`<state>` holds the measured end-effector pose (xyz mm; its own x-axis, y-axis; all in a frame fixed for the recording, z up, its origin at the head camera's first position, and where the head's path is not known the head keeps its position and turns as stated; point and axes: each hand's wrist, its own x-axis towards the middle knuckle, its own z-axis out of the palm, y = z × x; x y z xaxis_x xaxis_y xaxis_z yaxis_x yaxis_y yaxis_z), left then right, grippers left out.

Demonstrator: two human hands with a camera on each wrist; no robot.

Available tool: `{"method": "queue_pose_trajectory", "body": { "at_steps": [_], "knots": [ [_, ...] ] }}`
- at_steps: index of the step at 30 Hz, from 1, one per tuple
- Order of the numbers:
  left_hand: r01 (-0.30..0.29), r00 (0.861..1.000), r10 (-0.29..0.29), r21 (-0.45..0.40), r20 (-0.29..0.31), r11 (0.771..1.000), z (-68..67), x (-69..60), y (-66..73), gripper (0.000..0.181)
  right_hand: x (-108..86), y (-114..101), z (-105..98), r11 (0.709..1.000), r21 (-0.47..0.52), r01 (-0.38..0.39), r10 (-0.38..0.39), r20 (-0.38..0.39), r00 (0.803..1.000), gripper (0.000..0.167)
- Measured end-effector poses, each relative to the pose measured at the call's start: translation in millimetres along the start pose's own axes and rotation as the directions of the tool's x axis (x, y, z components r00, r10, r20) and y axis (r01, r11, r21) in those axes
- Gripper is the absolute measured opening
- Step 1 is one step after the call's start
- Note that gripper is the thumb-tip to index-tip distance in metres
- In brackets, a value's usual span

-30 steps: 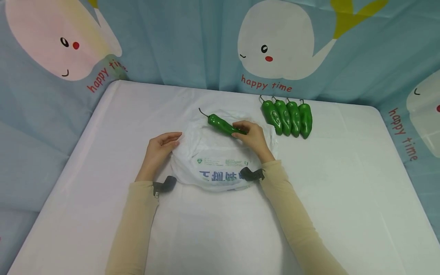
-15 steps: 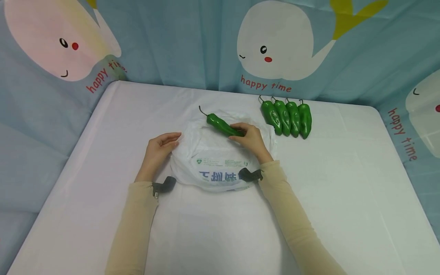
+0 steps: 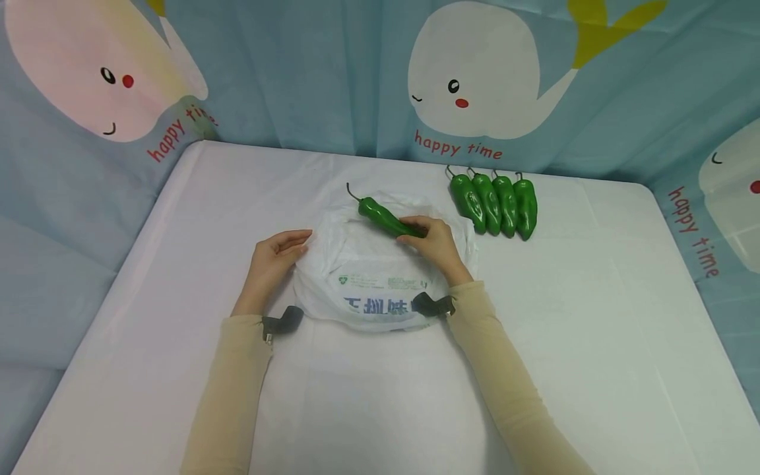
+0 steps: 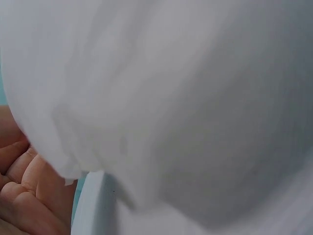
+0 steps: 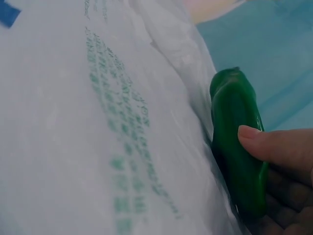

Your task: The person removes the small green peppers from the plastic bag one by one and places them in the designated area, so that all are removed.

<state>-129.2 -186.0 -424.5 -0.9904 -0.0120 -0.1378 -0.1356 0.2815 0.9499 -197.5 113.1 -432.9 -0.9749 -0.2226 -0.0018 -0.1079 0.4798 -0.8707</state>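
In the head view my right hand [image 3: 436, 243] grips the tip end of a long green pepper [image 3: 380, 216] over a white plastic bag [image 3: 380, 264]. The pepper slants, its curved stem pointing up and left. The right wrist view has my thumb lying along the green pepper [image 5: 234, 122], next to the bag [image 5: 58, 127]. My left hand [image 3: 273, 260] pinches the bag's left edge between thumb and fingers. In the left wrist view the bag [image 4: 161, 98] fills most of the picture and hides the fingertips of that hand [image 4: 34, 196].
Several more green peppers [image 3: 494, 204] lie side by side behind the bag, to the right, with stems toward the back. The table carries a white cloth [image 3: 594, 316]. A blue curtain [image 3: 332, 72] with printed whales hangs along the back and sides.
The right hand and its pepper have shifted only slightly over the bag. The left hand stays at the bag's left edge.
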Motion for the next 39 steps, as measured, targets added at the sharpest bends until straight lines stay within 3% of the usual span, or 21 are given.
{"method": "queue_pose_trajectory", "body": {
  "at_steps": [9, 19, 32, 39],
  "knots": [
    [-0.025, 1.000, 0.025, -0.010, 0.007, 1.000, 1.4, 0.7, -1.6, 0.035, -6.1, 2.2, -3.7, 0.998, 0.064, 0.009, -0.008, -0.010, 1.000, 0.037],
    [-0.014, 1.000, 0.014, 0.010, -0.005, 1.000, -0.7, 1.3, -2.1, 0.035, -7.7, -2.4, -7.3, 0.988, 0.153, -0.036, 0.036, -0.002, 0.999, 0.036],
    [0.008, 1.000, -0.008, 0.012, -0.008, 1.000, -0.5, 0.7, 0.0, 0.035, -8.5, -4.0, -20.9, 0.972, 0.233, -0.012, 0.028, -0.064, 0.998, 0.035],
    [0.002, 1.000, -0.002, 0.016, -0.005, 1.000, 0.7, 2.2, -1.6, 0.036, -8.0, -1.8, -29.4, 0.974, 0.225, 0.002, 0.025, -0.117, 0.993, 0.033]
  ]
}}
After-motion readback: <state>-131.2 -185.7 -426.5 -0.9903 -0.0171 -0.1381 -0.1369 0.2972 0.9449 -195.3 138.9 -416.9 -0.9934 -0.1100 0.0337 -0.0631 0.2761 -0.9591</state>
